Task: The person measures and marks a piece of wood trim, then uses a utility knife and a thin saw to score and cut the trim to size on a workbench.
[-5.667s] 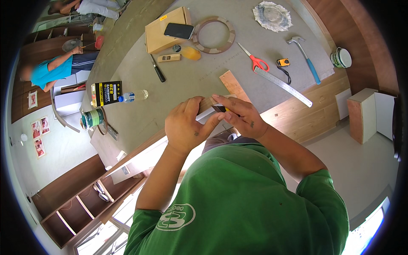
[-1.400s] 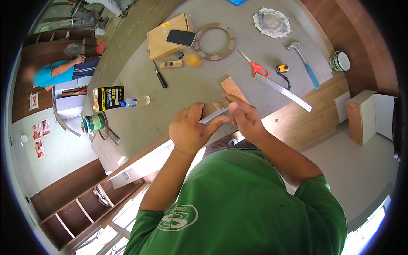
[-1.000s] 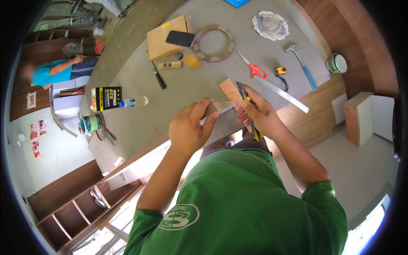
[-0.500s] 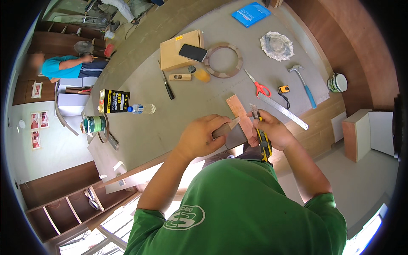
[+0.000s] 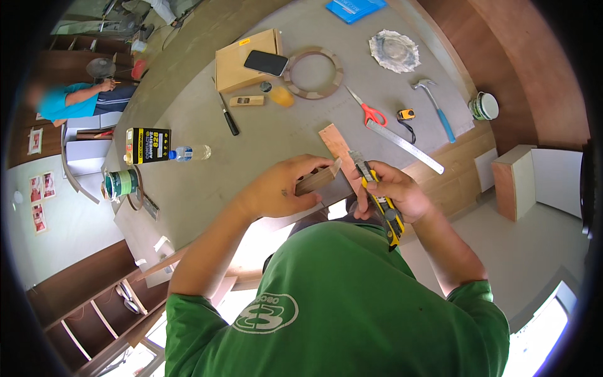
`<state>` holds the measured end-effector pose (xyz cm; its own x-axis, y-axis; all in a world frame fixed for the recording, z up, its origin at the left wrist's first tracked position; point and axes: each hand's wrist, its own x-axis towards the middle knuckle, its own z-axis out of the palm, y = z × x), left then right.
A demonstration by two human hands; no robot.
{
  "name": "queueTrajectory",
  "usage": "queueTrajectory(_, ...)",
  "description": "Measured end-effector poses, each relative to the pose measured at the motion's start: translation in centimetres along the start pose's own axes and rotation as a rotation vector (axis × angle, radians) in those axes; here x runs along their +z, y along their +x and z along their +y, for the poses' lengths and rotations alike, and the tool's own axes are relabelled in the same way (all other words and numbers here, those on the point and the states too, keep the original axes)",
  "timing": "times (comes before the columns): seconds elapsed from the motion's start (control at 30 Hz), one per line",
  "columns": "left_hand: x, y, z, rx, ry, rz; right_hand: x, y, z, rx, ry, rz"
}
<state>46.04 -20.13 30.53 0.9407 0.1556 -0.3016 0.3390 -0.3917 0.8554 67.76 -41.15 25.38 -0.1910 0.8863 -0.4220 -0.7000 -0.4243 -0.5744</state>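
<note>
My left hand is closed around a small brown wooden block, whose pale tapered tip points up and right. In my right hand is a yellow-and-black utility knife, held upright along the table's front edge with its metal head close to the block's tip. A reddish plywood strip lies beneath that head, its lower end partly hidden by the knife and my fingers. Just beyond are a steel ruler, red-handled scissors and a yellow tape measure.
The grey table holds a cardboard box, phone, ring, small plane, knife, hammer, water bottle and black-yellow can. A co-worker in turquoise stands at left.
The utility knife came into my right hand and has turned and moved lower. My left hand has moved apart from it, tilting the block. More of a blue packet shows as the view shifts.
</note>
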Motion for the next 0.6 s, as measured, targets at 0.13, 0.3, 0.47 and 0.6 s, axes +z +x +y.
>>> queueTrajectory(0.13, -0.6, 0.3, -0.7, 0.029, -0.113, -0.059, 1.3, 0.4, 1.3, -0.067, 0.007, 0.008)
queueTrajectory(0.3, 0.0, 2.0, -1.7, -0.122, -0.471, -0.086, 2.2, 0.6, 0.8, -0.203, -0.092, 0.003)
queueTrajectory(0.47, 0.6, 3.7, -1.6, -0.062, -0.729, -0.079, 3.4, 0.9, 0.8, -0.226, -0.133, -0.002)
queueTrajectory(0.6, 1.5, 4.6, -2.1, -0.001, -0.777, -0.033, 3.5, 1.3, 1.2, -0.225, -0.139, 0.014)
